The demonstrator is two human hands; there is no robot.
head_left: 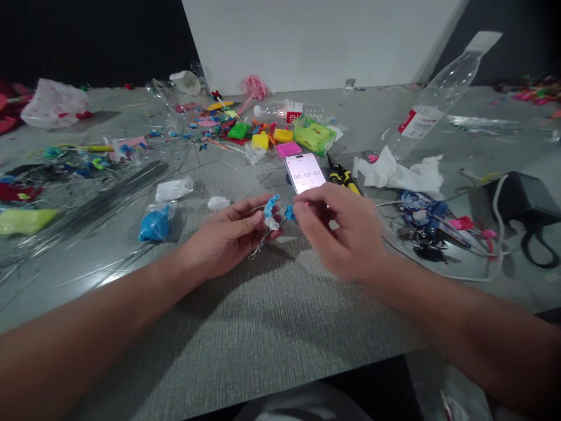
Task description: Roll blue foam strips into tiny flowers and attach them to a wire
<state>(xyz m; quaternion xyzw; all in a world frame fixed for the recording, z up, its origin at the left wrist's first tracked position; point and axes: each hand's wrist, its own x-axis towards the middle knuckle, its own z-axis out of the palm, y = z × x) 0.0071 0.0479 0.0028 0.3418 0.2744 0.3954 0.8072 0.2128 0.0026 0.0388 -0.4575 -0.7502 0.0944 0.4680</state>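
My left hand (pixel 239 234) pinches a small wire piece with light-blue curved parts (pixel 270 207) and a whitish blob (pixel 272 224); twisted wire hangs below its fingers. Just right of it, a darker blue bit (pixel 290 213) shows beside the fingertips of my right hand (pixel 339 228). The right fingers are bent together and slightly blurred, and what they grip, if anything, is too small to name. Behind the right hand lies a phone (pixel 304 171) with a lit timer screen.
Yellow-black pliers (pixel 344 177), white tissue (pixel 401 172) and an upright plastic bottle (pixel 433 102) stand or lie at right, near a cable and black adapter (pixel 528 199). At left are bagged blue clay (pixel 155 223) and long thin wires (pixel 99 199). Colourful scraps lie behind.
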